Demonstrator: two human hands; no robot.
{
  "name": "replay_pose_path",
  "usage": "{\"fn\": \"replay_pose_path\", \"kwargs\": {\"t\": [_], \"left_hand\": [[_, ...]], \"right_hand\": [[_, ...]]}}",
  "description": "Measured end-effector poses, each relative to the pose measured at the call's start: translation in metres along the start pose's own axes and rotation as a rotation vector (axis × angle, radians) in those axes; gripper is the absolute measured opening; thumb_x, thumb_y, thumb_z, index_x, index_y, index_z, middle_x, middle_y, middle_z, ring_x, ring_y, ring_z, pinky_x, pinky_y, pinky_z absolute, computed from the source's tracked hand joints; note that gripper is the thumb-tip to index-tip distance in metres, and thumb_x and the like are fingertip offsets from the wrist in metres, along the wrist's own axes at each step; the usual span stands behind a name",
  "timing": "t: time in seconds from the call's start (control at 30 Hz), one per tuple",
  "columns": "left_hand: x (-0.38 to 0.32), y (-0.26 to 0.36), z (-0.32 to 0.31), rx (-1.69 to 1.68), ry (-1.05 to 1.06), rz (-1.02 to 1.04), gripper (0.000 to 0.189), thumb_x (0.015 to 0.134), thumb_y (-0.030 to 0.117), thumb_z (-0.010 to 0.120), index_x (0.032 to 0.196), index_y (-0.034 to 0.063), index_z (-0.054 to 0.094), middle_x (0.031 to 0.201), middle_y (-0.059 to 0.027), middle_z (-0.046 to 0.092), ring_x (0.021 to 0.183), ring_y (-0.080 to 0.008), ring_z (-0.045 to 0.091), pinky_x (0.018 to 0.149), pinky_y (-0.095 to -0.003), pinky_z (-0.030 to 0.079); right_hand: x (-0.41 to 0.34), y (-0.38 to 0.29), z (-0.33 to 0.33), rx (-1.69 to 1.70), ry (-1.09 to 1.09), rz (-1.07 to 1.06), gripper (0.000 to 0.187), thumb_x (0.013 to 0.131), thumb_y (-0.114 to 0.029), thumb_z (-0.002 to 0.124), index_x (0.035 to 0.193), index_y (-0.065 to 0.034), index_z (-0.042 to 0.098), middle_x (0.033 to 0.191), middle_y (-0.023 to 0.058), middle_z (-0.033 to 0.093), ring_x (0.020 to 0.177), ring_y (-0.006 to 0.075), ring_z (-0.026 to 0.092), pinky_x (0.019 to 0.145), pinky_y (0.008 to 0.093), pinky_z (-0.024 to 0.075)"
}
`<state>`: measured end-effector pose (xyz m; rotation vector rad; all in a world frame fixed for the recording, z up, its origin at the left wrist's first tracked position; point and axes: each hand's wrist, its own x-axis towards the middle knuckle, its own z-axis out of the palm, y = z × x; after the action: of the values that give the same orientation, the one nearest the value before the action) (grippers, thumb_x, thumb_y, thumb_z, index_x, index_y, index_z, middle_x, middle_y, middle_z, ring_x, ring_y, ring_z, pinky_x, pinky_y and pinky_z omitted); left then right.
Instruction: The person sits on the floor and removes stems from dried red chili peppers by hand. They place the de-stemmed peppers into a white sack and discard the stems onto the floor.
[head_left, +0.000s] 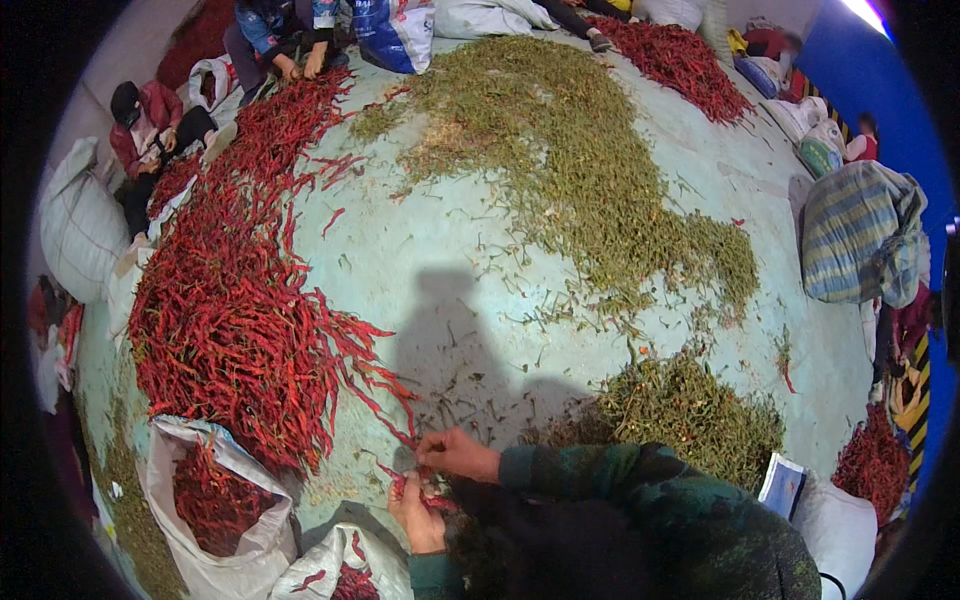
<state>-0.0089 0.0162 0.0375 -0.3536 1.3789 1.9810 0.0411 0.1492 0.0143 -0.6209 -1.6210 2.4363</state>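
My left hand is closed around a few dried red chili peppers, whose ends stick out on both sides of the fingers. Just above it, my right hand has thumb and fingertips drawn together. A red chili trailing from the pile reaches those fingertips; whether they pinch it or a stem is too small to tell. To the left spreads a large heap of red chilies. An open white woven sack with chilies inside stands by the heap, and a smaller white sack is beside my left forearm.
A mound of green-brown stems lies right of my arm, with a broad stem layer farther off. Several people sit around, one person at left. A striped bundle and another chili pile are at right on the pale floor.
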Motion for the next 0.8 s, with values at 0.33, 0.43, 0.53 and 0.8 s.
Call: {"fn": "replay_pose_path", "kwargs": {"t": [0.33, 0.43, 0.53, 0.8], "left_hand": [[-0.005, 0.011, 0.008, 0.007, 0.014, -0.014, 0.009, 0.081, 0.0, 0.058, 0.086, 0.0062, 0.052, 0.068, 0.0003, 0.05, 0.053, -0.0082, 0.041, 0.047, -0.0226, 0.036], [0.002, 0.006, 0.013, -0.059, 0.009, -0.032, 0.011, 0.08, 0.0, 0.061, 0.088, 0.0049, 0.055, 0.071, -0.0015, 0.054, 0.055, -0.0099, 0.046, 0.048, -0.0236, 0.038], [0.002, 0.006, 0.011, -0.105, 0.016, -0.009, 0.008, 0.08, 0.002, 0.063, 0.088, 0.0032, 0.06, 0.074, -0.0053, 0.059, 0.053, -0.011, 0.047, 0.048, -0.0251, 0.041], [0.001, 0.008, 0.004, -0.197, 0.034, 0.008, 0.011, 0.083, 0.006, 0.061, 0.094, 0.0021, 0.061, 0.081, -0.0057, 0.062, 0.055, -0.0108, 0.048, 0.053, -0.025, 0.042]], "right_hand": [[0.009, -0.039, -0.015, 0.024, 0.345, 0.037, 0.016, 0.082, -0.016, 0.063, 0.079, -0.0002, 0.061, 0.065, -0.0009, 0.053, 0.058, 0.0078, 0.045, 0.052, 0.0257, 0.0387], [0.008, -0.051, -0.026, 0.204, 0.358, 0.117, 0.013, 0.083, -0.015, 0.063, 0.08, -0.0026, 0.061, 0.064, -0.0024, 0.053, 0.055, 0.0048, 0.044, 0.048, 0.0215, 0.0346], [0.011, -0.039, -0.021, 0.275, 0.316, 0.097, 0.01, 0.084, -0.013, 0.062, 0.082, -0.0033, 0.062, 0.065, -0.0032, 0.053, 0.055, 0.0047, 0.045, 0.048, 0.0217, 0.0346], [0.001, -0.031, 0.007, 0.003, 0.104, 0.049, 0.01, 0.084, -0.011, 0.062, 0.084, -0.0008, 0.063, 0.072, -0.0047, 0.056, 0.065, 0.0024, 0.045, 0.055, 0.0205, 0.0368]]}}
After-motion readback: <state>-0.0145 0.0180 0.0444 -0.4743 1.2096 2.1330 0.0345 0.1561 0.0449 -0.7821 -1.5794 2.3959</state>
